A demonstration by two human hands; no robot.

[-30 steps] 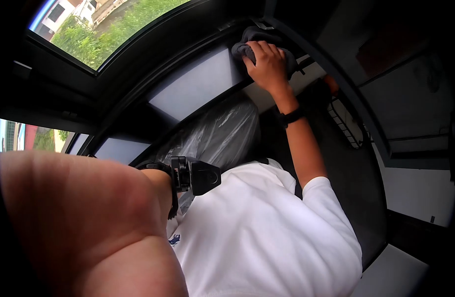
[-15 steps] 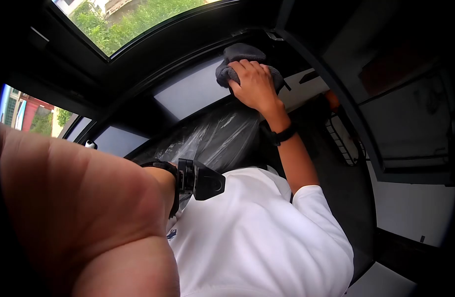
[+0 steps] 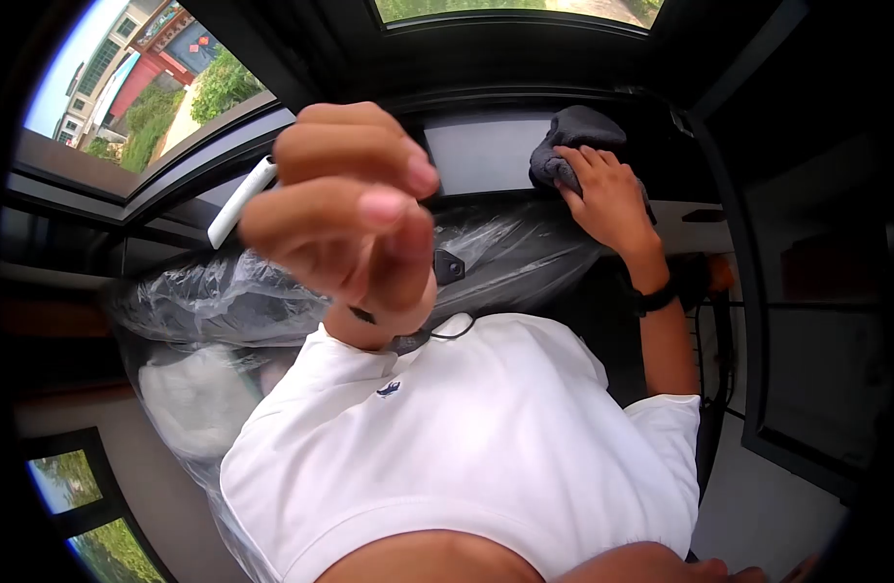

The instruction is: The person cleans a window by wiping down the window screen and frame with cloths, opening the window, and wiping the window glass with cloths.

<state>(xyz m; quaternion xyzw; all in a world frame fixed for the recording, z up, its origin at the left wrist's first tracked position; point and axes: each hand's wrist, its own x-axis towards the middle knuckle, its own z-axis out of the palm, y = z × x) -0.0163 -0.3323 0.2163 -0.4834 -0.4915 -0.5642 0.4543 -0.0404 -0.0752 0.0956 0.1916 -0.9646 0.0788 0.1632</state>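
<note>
My right hand [image 3: 607, 199] rests with bent fingers over a bunched dark grey cloth [image 3: 585, 136], gripping it on the light sill [image 3: 491, 155] below the window. A black band [image 3: 656, 294] circles that wrist. Raised close to the camera, my left hand [image 3: 340, 209] is blurred, its fingers curled in toward the palm with nothing visible in them. Just beside it in the view, a white handle [image 3: 241, 204] stands by the left window; whether the two touch is hard to judge, though the hand looks much nearer to me.
Clear plastic sheeting [image 3: 204, 291] covers a dark padded surface in front of my body. A white bundle [image 3: 199, 398] lies under plastic at the left. Dark window frames [image 3: 447, 97] run along the far side, and a dark framed panel [image 3: 816, 262] stands at the right.
The view has swung left, bringing the left window and white handle into sight. My left hand has moved from the lower left to the upper middle. My right hand stays on the cloth.
</note>
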